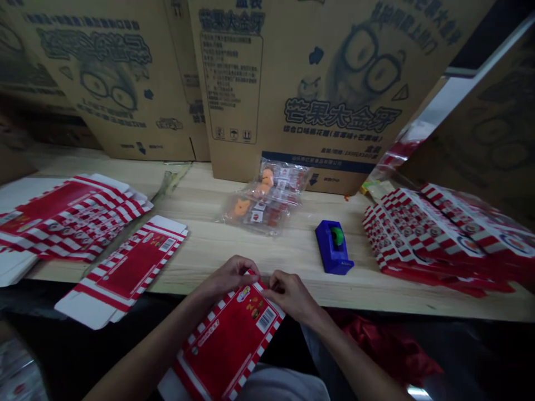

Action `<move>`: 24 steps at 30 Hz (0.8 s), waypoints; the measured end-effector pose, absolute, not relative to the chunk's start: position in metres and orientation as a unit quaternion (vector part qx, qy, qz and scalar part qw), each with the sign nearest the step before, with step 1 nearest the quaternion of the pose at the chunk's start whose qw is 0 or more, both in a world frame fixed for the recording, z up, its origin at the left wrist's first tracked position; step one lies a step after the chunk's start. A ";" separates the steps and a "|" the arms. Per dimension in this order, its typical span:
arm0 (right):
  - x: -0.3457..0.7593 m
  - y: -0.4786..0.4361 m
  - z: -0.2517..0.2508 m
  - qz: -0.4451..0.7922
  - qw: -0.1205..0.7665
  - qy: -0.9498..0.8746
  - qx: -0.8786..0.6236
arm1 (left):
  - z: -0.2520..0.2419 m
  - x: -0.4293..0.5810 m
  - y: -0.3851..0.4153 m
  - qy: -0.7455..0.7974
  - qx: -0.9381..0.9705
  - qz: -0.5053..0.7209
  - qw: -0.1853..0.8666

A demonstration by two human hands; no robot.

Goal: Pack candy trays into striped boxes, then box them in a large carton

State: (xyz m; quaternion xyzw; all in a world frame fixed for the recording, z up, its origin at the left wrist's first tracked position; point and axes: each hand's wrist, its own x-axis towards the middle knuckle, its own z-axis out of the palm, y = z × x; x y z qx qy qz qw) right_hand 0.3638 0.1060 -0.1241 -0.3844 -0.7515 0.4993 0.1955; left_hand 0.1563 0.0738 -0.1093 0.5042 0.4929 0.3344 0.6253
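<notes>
1. Nearest, a glossy red carton (228, 340) with white-striped edges and a printed barcode slants over the person's lap, its far end by the near edge of the table, between the two hands.
2. The left hand (232, 274) pinches the carton's far end, fingers curled and thumb drawn in.
3. The right hand (290, 292) pinches the far right corner, its fingers bent close together.
4. Pale wood grain runs along the table (288, 253).
5. To the left, a flat striped carton (137, 262) with white flaps overhangs the near edge; beside it fans a stack of similar flat cartons (83, 211).
6. Right of the hands stands a wedge-shaped, smooth blue tape dispenser (326, 253) with a round green core (336, 236).
7. Farther off lie crinkled clear plastic packets (267, 206), showing rounded orange pieces (241, 208).
8. Far right, boxy striped cartons (438, 239) lean in a pile.
9. Behind everything rise large matte brown cardboard boxes (301, 72), printed in dark blue.
</notes>
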 end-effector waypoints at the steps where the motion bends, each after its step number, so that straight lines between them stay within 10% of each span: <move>1: 0.363 0.106 -0.124 0.554 0.204 -0.715 -0.375 | -0.107 0.154 0.072 0.487 0.510 0.341 0.622; 11: 0.334 0.111 -0.130 0.893 0.122 -0.384 -0.199 | -0.073 0.132 0.057 0.441 0.535 0.414 0.590; 18: 0.295 0.192 -0.121 0.314 0.318 -0.825 -0.345 | -0.117 0.080 0.022 0.649 0.195 0.640 0.362; 24: 0.235 0.230 -0.117 -0.008 0.130 -0.933 -0.336 | -0.153 0.072 -0.024 0.804 0.389 0.446 0.052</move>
